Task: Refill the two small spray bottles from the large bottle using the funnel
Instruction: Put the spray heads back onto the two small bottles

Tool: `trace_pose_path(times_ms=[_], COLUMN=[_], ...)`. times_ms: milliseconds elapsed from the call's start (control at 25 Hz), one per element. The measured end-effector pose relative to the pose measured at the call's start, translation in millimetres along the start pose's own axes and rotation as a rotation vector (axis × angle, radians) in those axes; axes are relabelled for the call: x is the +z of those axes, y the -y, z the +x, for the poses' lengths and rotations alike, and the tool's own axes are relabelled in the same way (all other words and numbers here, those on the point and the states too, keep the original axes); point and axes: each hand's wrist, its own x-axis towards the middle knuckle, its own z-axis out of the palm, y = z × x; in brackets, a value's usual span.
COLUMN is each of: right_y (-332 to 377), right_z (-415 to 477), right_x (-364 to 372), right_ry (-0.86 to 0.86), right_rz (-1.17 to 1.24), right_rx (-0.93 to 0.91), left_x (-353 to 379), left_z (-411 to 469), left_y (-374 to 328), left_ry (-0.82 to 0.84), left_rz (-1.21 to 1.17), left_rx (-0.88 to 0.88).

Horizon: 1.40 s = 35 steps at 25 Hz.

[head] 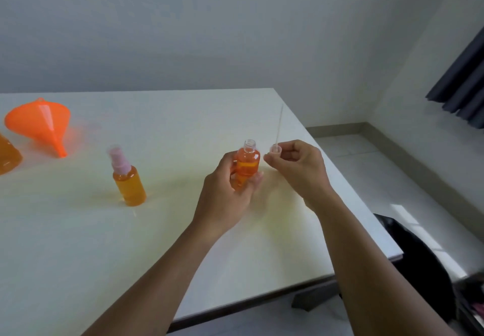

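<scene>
Above the white counter [78, 231], the left hand [225, 199] grips the light, slippery uncapped spray bottle [247, 165] around its body while the right hand [296, 168] pinches its pump cap [275, 149].

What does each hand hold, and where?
The left hand grips the open spray bottle round its body; right hand pinches the spray head at its collar.
</scene>
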Motion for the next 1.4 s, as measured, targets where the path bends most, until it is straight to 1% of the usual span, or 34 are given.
trace_pose_path(times_ms=[120, 280, 440, 520, 600, 720, 800, 880, 1080, 1240, 1320, 1400], right_y=[18.6, 45.8, 70.6, 82.9, 90.6, 94.9, 97.5, 99.7, 101.3, 96.9, 94.2, 91.9], right_z=[-13.0, -31.2, -47.8, -54.4, -58.7, -59.0, -57.3, -57.4, -61.4, -57.6, -55.5, -56.0], right_x=[-11.9, -31.3, -29.7, -23.4, -20.2, -22.5, -26.0, -30.0, -31.1, -29.3, -26.0, -18.4], right_ry=[0.068, 0.038, 0.139, 0.177, 0.172, 0.15, 0.139, 0.135, 0.134, 0.13, 0.159, 0.227], right_rz=[0.175, 0.365, 0.619, 0.657, 0.59, 0.405, 0.311, 0.281, 0.299, 0.252, 0.216, 0.15], right_rx=[-0.061, -0.125, -0.153, -0.215, -0.279, -0.377, -0.406, -0.407, -0.384, -0.399, -0.395, -0.37], left_x=[-8.8, -37.4, -68.4, -81.0, -89.8, -97.7, -101.2, -103.8, -104.5, -103.0, -102.0, -98.9], left_z=[-3.8, -18.7, -39.8, -46.7, -50.5, -53.4, -54.4, -55.4, -57.2, -56.9, -55.8, -54.7], left_y=[-4.9, -9.3, -8.8, -6.3, -2.0, 5.2, 9.7, 10.2, 8.2, 7.5, 7.0, 6.1], left_ry=[-0.016, -0.029, -0.053, -0.068, -0.078, -0.07, -0.062, -0.053, -0.04, -0.024, -0.019, -0.009], left_rz=[-0.016, -0.012, 0.033, 0.062, 0.081, 0.102, 0.107, 0.113, 0.122, 0.129, 0.126, 0.125], left_rx=[0.004, 0.042, 0.071, 0.066, 0.064, 0.057, 0.057, 0.062, 0.068, 0.07, 0.08, 0.089])
